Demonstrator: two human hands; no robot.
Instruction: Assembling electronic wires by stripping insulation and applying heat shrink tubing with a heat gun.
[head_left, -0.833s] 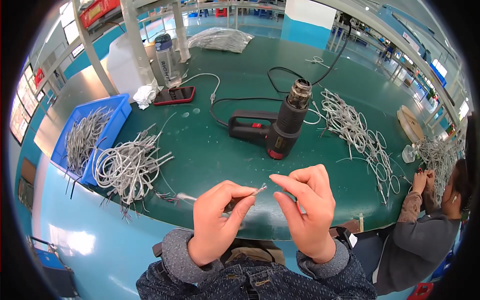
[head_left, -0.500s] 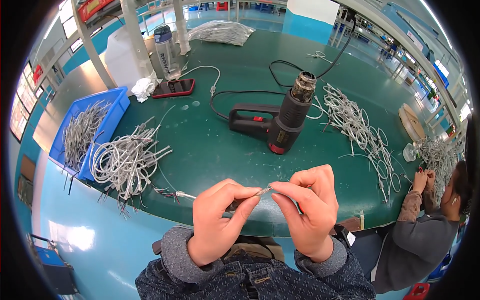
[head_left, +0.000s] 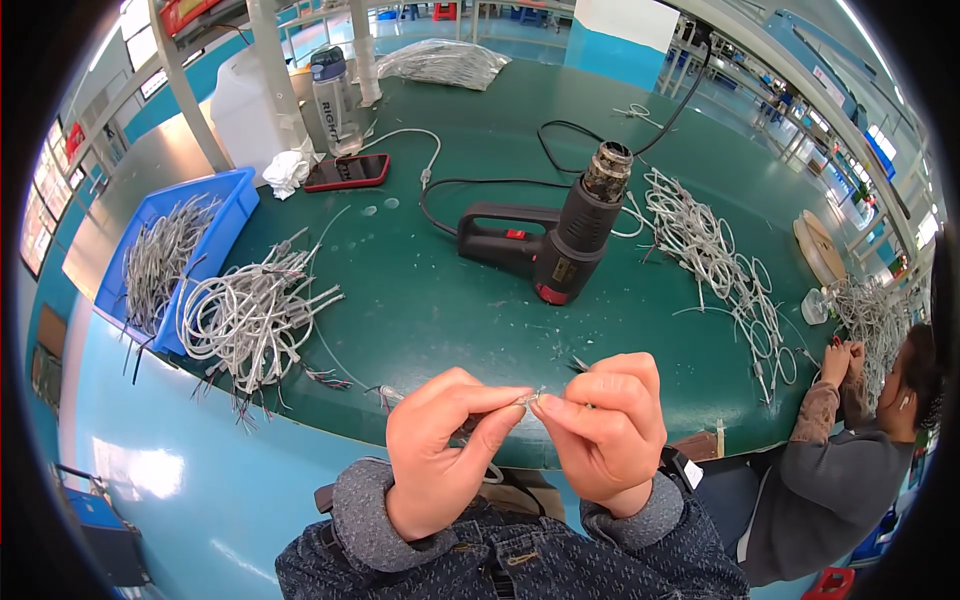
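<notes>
A: Both hands meet just over the near edge of the green table (head_left: 420,300). The left hand (head_left: 440,450) pinches a thin grey wire (head_left: 385,395) between thumb and forefinger, and the right hand (head_left: 600,430) is closed on its tip (head_left: 528,399), fingertips almost touching the left ones.

B: So the wire sits between the two pinches?

A: Yes, only a short piece shows there. The rest trails left along the table edge toward the coiled bundle of wires (head_left: 250,320).

B: What could go wrong?

A: I judge the grip is the weak point. The end is tiny, and if either pinch slackens it could slip out and drop off the edge into the lap.

B: Could the trailing part catch?

A: Possibly. It lies near the bundle's loose ends, so a sharp tug might drag some coils along or snag.

B: And the heat gun (head_left: 560,235)?

A: It lies on its side mid-table, well apart from the hands, nozzle pointing away. I can't tell whether it is hot. Its black cord (head_left: 450,185) loops nearby, and a reach across could hook it.

B: Anyone else close?

A: Another person (head_left: 850,470) sits at the right, hands on a separate pile of wires (head_left: 720,260), clear of this work.
</notes>
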